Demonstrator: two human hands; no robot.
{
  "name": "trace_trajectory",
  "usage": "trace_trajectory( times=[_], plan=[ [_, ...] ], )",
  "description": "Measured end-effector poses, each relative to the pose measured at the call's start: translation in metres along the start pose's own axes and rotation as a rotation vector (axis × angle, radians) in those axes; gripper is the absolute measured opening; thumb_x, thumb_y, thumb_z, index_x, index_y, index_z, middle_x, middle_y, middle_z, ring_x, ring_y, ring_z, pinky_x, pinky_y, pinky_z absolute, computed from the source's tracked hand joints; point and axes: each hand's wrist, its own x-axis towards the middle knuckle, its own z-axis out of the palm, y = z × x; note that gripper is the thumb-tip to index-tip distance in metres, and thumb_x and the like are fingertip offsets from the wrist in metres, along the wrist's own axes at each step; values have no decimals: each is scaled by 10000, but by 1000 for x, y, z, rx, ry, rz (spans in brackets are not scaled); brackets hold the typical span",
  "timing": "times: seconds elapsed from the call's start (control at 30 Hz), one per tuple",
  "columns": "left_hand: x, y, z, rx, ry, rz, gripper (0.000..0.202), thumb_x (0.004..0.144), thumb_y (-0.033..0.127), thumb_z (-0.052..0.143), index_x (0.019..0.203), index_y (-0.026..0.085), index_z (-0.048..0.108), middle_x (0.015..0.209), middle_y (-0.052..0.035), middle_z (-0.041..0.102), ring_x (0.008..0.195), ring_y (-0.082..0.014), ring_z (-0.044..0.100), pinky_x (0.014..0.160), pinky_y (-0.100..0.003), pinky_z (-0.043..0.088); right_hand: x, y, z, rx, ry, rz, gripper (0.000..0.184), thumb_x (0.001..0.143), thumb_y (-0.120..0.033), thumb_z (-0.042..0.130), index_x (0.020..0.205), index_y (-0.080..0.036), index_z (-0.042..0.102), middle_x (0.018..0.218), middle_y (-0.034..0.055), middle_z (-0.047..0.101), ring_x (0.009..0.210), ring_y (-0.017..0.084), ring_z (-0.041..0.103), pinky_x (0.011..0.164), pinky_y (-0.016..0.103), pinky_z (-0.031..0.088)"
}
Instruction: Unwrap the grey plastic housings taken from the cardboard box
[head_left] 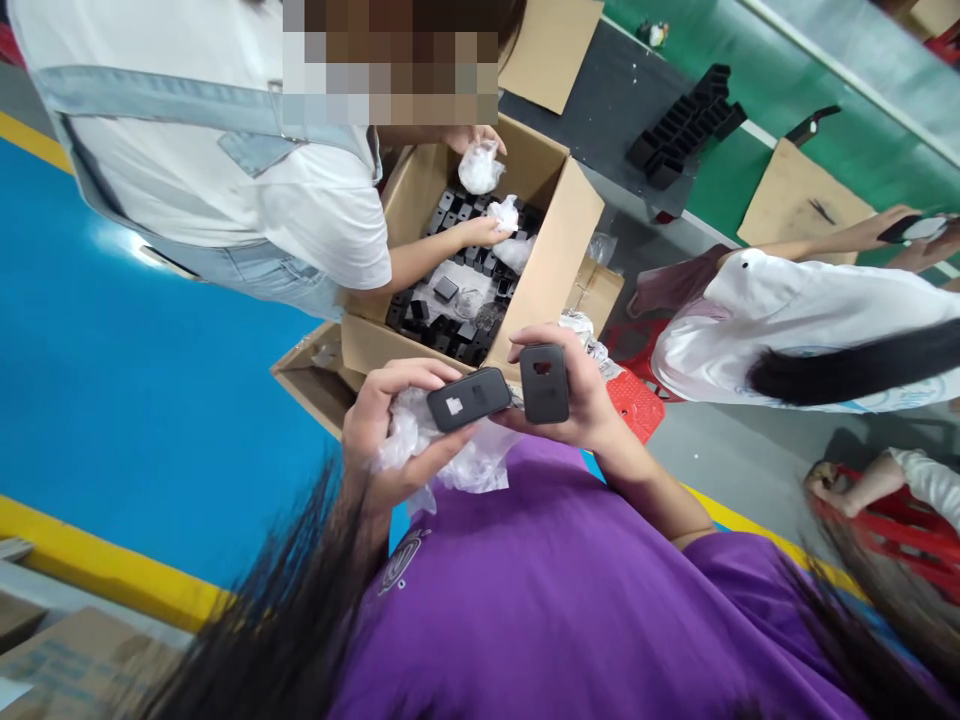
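My left hand [382, 430] is closed around a small black plastic case [469, 399] with a light, odd-shaped cutout in its end. Crumpled clear plastic bags [409, 430] are bunched in the same palm. Beside it, my right hand [589, 400] grips a second black plastic case [545, 384], whose end has a dark cutout. The two cases are held close together in front of the purple shirt. Just beyond them stands an open cardboard box [547, 265] holding many similar black cases [445, 289] and plastic wrap.
Across the box, a co-worker in white [315, 220] holds bagged pieces [480, 167] over it. At right another person [817, 310] sits at a green bench [720, 190] with a cluster of black parts [686, 130]. A red stool [634, 400] stands nearby.
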Motion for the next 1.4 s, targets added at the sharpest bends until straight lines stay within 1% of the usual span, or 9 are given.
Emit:
trace_trajectory(
  times=[0.2, 0.33, 0.63, 0.93, 1.03, 1.13, 1.23, 1.3, 1.4],
  plan=[
    [0, 2, -1, -38, 25, -63, 493, 698, 153, 893, 1094, 242, 612, 1065, -29, 739, 954, -187, 723, 855, -317, 601, 2, -2, 1, 26, 6, -31, 639, 790, -424, 854, 1297, -252, 504, 1116, 75, 658, 990, 234, 678, 851, 405, 594],
    [1, 0, -6, -67, -38, -20, 534, 687, 95, 877, 1119, 235, 596, 1079, -31, 730, 948, -174, 719, 833, -292, 607, 4, -5, 2, 41, -23, 10, 666, 783, -452, 853, 1303, -250, 489, 1143, 79, 655, 995, 236, 678, 865, 415, 594],
    [2, 3, -15, -49, -33, -26, 541, 661, 116, 892, 1103, 220, 597, 1057, -20, 740, 942, -172, 726, 803, -280, 593, 4, -7, 9, 40, -32, 50, 723, 760, -514, 857, 1316, -255, 474, 1140, 73, 649, 1004, 237, 671, 897, 432, 587],
    [-2, 10, 7, -19, 69, -38, 478, 742, 284, 894, 1098, 229, 580, 1029, -25, 704, 936, -167, 707, 840, -319, 601, 1, -6, 9, 113, -7, 44, 664, 766, -431, 865, 1293, -261, 498, 1159, 76, 654, 1024, 242, 681, 912, 431, 587],
    [-5, 13, 9, 59, 4, -64, 533, 803, 379, 841, 1255, 235, 600, 1100, -46, 684, 959, -177, 685, 866, -332, 594, -1, -4, 5, 157, -2, 99, 644, 745, -375, 883, 1269, -277, 522, 1146, 56, 659, 1015, 234, 679, 910, 423, 583],
    [-5, 14, 4, 62, -136, -82, 598, 830, 422, 805, 1370, 246, 615, 1201, -78, 659, 1045, -213, 666, 938, -377, 587, -2, -2, -1, 238, 13, 137, 641, 719, -340, 904, 1250, -303, 547, 1129, 25, 661, 1023, 220, 668, 920, 406, 571],
    [-4, 12, 2, -94, -197, -124, 592, 831, 450, 795, 1369, 258, 640, 1272, -106, 647, 1173, -262, 642, 978, -397, 577, -3, 0, -6, 330, 8, 152, 652, 702, -361, 912, 1243, -317, 551, 1119, 11, 654, 966, 195, 659, 860, 370, 577],
    [-4, 10, 6, -259, -217, -174, 573, 838, 432, 793, 1360, 266, 626, 1378, -138, 629, 1217, -280, 645, 932, -379, 593, -5, 2, -8, 375, 2, 176, 667, 692, -390, 915, 1240, -317, 543, 1116, 9, 649, 900, 174, 649, 802, 345, 582],
    [-6, 8, 14, -418, -244, -235, 566, 848, 360, 807, 1356, 285, 568, 1445, -161, 622, 1111, -243, 718, 843, -324, 610, -6, 4, -8, 424, -14, 208, 707, 671, -456, 918, 1243, -311, 528, 1120, 13, 649, 872, 168, 645, 784, 341, 584]
  ],
)
